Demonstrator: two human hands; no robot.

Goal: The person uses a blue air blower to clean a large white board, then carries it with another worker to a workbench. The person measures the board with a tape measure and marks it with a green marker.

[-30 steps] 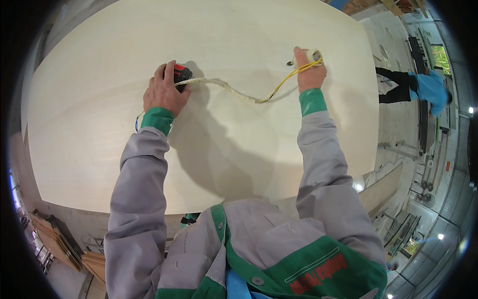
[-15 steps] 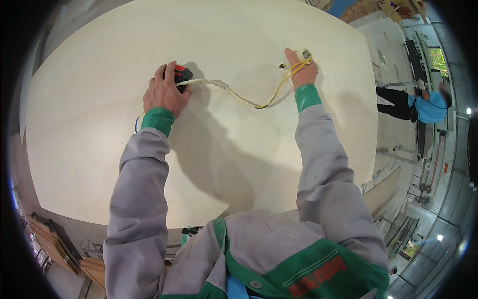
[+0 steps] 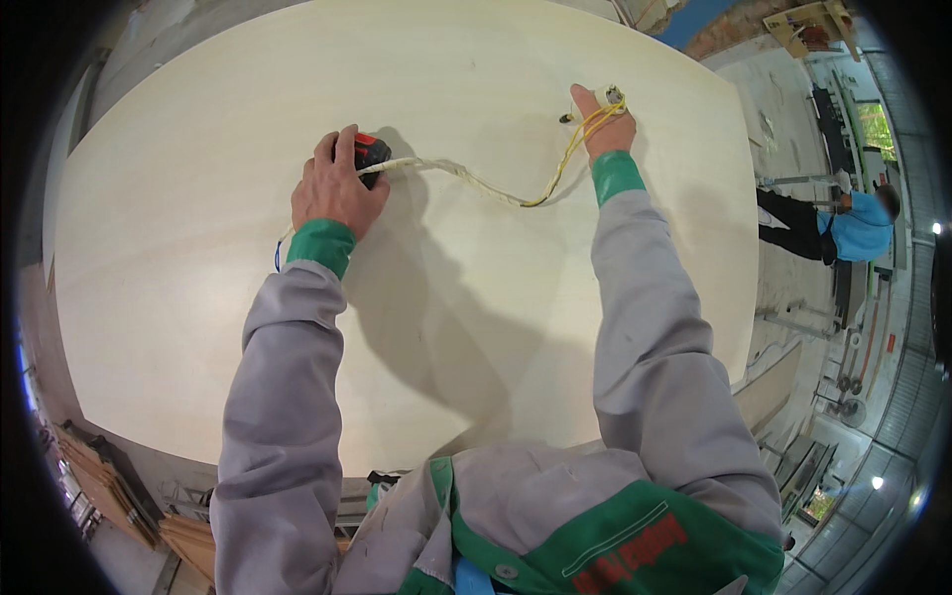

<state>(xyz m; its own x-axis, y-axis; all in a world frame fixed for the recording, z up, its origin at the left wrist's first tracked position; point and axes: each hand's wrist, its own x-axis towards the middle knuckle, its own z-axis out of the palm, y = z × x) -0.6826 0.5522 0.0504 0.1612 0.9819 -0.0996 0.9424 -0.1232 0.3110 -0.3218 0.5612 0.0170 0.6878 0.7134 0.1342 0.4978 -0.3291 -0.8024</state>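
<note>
Right hand (image 3: 607, 129) is reaching farther up the bench (image 3: 198, 327), fingers clenched on the yellow tape (image 3: 496, 190); left hand (image 3: 332, 193) is gripping the tape case (image 3: 370, 154). Slack tape risks kinking, skewing the reading.

Lighting: bright, even, indoor; the pale table (image 3: 178, 297) is well exposed with no glare. Sources: small ceiling lamps (image 3: 877, 482) at the right rim, blown to white spots. Shadows: soft grey ones beneath both forearms, falling toward the near edge and merging at centre. Focus: sharp at centre; the person in blue (image 3: 853, 223) at far right is softer. Distortion: strong fisheye, table edges bowed. Vignette: black corners around the circular field.
</note>
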